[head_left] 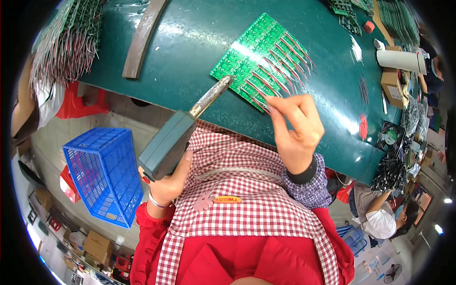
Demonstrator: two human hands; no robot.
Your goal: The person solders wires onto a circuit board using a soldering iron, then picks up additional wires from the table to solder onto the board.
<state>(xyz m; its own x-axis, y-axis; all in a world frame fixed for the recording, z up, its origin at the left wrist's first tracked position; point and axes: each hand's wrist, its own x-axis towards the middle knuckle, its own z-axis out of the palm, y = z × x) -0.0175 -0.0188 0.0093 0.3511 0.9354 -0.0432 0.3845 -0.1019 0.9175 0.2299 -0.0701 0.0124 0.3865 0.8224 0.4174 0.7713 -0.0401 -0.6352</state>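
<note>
My left hand [170, 183] is closed around the handle of a dark green soldering gun [167, 142]. Its metal barrel points up and to the right, and the tip meets the near left part of a green circuit board panel [244, 43]. Rows of red, black and white wires [280, 71] stick out from the panel's right side. At the panel's near corner, my right hand [300, 132] pinches the end of a thin wire [260, 100] between thumb and forefinger. Whether that wire touches the tip, I cannot tell.
A brown bar [142, 40] lies on the green table [190, 52]. Wired boards [71, 42] are heaped at the far left. Loose white, dark and red wires [363, 127] and a small fan [390, 135] lie to the right. A blue crate [102, 175] stands on the floor. Other people sit nearby.
</note>
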